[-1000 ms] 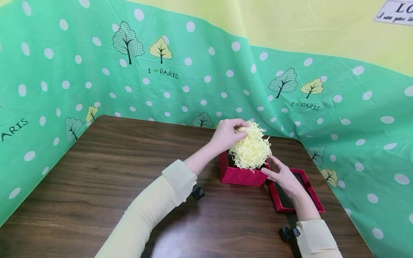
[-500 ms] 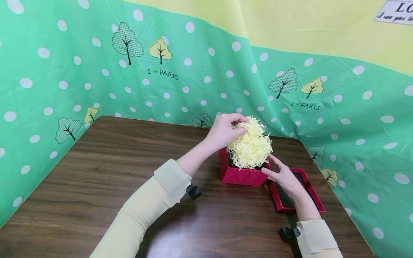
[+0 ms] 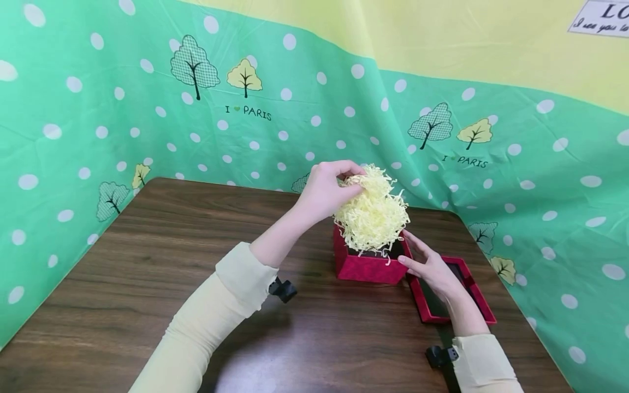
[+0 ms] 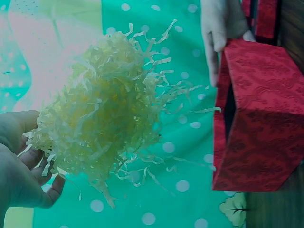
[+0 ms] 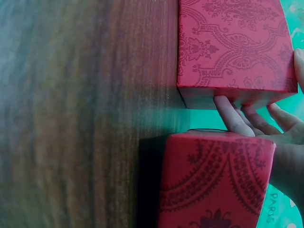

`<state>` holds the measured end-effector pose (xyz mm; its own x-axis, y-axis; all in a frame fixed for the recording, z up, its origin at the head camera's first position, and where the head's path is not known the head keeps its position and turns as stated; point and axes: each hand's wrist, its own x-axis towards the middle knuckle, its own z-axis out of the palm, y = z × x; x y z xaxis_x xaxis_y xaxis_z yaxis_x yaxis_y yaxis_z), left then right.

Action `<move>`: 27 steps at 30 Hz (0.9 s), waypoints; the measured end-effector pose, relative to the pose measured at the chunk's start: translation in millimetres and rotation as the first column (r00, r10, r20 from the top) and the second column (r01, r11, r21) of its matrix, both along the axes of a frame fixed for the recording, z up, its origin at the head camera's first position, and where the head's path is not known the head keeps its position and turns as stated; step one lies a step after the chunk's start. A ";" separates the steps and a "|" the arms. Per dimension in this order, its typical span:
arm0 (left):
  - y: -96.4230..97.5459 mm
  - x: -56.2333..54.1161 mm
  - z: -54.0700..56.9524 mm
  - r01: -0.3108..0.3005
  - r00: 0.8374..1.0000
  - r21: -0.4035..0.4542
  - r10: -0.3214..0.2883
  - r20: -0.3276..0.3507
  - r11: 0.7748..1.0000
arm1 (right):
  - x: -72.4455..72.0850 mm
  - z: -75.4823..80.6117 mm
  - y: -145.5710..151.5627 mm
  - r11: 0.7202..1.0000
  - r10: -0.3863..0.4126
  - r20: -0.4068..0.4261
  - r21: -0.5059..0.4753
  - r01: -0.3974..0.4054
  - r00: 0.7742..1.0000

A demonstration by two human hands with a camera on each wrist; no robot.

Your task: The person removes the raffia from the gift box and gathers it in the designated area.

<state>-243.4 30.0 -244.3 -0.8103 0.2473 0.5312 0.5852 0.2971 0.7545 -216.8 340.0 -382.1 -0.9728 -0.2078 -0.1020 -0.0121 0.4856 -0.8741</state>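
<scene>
My left hand (image 3: 326,188) pinches a fluffy clump of pale yellow shredded paper (image 3: 374,221) between thumb and fingers. In the left wrist view the shredded paper (image 4: 102,109) hangs as a loose ball with strands trailing towards the box. Below the clump stands a red box (image 3: 368,270) with a dark inside, its top uncovered. My right hand (image 3: 434,273) rests against the box's right front corner, thumb at the front rim. The right wrist view has its straight fingers (image 5: 230,115) touching the side of the patterned red box (image 5: 232,42).
A red lid (image 3: 425,305) lies inner side up on the brown wooden table (image 3: 211,218), right of the box and partly behind my right forearm. A green dotted curtain (image 3: 295,82) hangs behind the table. Each wrist wears a small black camera.
My left hand has risen and shifted left with the shredded paper, lifting it higher over the box. The right hand, box and lid stay in place.
</scene>
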 end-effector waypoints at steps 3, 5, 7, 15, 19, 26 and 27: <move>-6.2 3.7 5.6 0.002 1.000 0.005 -0.001 -0.011 1.000 | -0.3 -0.6 0.4 1.000 -0.008 0.004 0.013 0.008 1.000; -10.5 5.8 8.8 0.001 1.000 0.009 0.000 -0.015 1.000 | -0.5 -1.1 0.0 1.000 -0.019 0.007 0.022 0.019 1.000; -15.1 7.3 10.9 -0.004 1.000 0.011 0.005 -0.021 1.000 | -0.8 -1.6 -0.3 0.999 -0.024 0.008 0.023 0.024 1.000; -36.6 11.1 10.9 -0.033 0.996 0.080 0.040 -0.085 0.996 | -1.6 -1.2 -3.5 0.999 -0.031 0.011 0.026 0.031 0.999; -45.4 14.0 7.6 -0.020 0.991 0.142 0.039 -0.129 0.990 | -1.0 -0.4 -3.9 0.999 -0.035 0.019 0.034 0.034 0.999; -64.6 18.0 1.4 -0.023 0.982 0.199 0.060 -0.180 0.980 | -0.6 -0.4 -3.6 0.999 -0.028 0.014 0.031 0.028 1.000; -67.4 17.7 -0.4 -0.027 0.978 0.203 0.068 -0.195 0.979 | -0.3 -0.6 -3.4 0.999 -0.025 0.011 0.031 0.025 1.000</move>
